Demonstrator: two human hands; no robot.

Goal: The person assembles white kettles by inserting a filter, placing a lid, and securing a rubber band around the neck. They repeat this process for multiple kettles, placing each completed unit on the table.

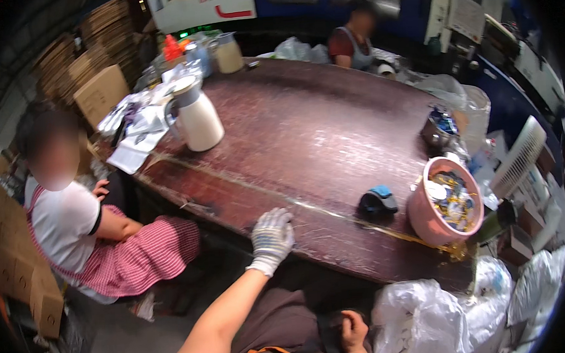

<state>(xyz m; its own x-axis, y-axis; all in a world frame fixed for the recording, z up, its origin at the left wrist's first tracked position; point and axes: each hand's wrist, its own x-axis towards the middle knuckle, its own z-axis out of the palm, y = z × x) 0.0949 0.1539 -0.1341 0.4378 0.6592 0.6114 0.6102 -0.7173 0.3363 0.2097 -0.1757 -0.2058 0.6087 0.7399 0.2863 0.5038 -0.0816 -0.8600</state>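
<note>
With 12 o'clock at the far side of the dark red table (319, 135), a person in a red-checked apron (73, 238) sits at 9. At 10, loose papers (135, 146) lie beside a pale jug (202, 124); a careless elbow could topple the jug. Toward 7, the wearer's left hand (273, 238), gloved, appears to rest on the table near its edge, fingers nearly together, nothing visible in its grasp; rough wood could snag the knit. Between 5 and 6, the bare right hand (355, 330) is low and loosely curled; whether it holds anything cannot be told. At 4, a black-and-blue object (378, 201) sits near a pink bucket (430, 216) of scraps; yellow strands (454, 251) trail below the bucket's rim, and if they caught a sleeve, its contents could spill.
</note>
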